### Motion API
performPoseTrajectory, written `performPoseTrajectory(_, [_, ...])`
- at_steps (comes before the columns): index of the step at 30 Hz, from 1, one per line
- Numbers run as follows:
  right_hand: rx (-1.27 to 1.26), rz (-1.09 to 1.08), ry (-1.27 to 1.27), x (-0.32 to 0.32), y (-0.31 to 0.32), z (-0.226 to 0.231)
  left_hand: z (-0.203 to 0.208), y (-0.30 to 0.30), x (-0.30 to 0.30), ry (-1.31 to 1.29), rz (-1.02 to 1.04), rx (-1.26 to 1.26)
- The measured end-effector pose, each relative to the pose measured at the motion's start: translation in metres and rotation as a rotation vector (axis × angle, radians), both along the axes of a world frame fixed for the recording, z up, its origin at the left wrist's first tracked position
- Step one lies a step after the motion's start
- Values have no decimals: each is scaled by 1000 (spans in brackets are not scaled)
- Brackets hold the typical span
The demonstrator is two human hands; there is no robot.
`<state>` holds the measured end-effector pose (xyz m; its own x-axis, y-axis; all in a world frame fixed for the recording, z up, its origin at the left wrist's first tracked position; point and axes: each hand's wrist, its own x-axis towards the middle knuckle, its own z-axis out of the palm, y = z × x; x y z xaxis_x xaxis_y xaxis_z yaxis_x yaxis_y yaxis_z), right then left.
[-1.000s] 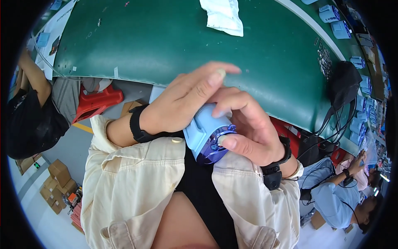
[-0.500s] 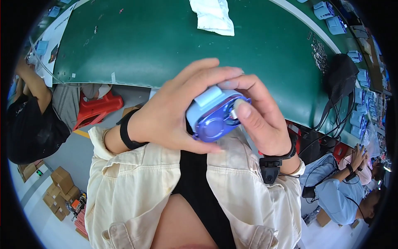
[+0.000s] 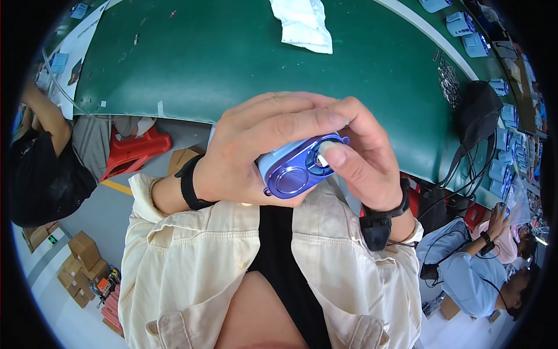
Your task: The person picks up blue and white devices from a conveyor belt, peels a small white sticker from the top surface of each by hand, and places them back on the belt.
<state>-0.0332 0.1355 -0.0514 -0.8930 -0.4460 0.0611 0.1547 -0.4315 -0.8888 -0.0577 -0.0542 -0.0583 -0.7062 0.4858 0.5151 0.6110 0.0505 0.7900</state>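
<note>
A small two-tone blue plastic device, light blue behind and glossy dark blue in front, is held up between my hands in front of my body. Its dark face has two round areas and a small loop at each end. My left hand wraps round its back and left side, fingers closed over the top. With fingers curled at the far right end, my right hand grips it too, its thumb over the right round recess. A small whitish, shiny bit shows under that thumb; its kind cannot be made out.
A green-topped table lies ahead, with a crumpled white packet on it. At the right are small metal parts, a black bag with cables, and several blue devices. People sit on both sides; a red stool stands left.
The device has tilted so its dark face shows more fully. My left fingers have slid further over its top, and the left thumb has moved beneath it. The right thumb stays at the recess.
</note>
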Motion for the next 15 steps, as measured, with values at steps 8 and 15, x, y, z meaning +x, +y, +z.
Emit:
performPoseTrajectory(8, [172,16,189,-9,5,6,-4,4,-4,81,30,57])
performPoseTrajectory(15, [60,10,84,-15,-7,10,0,6,-6,119,149,59])
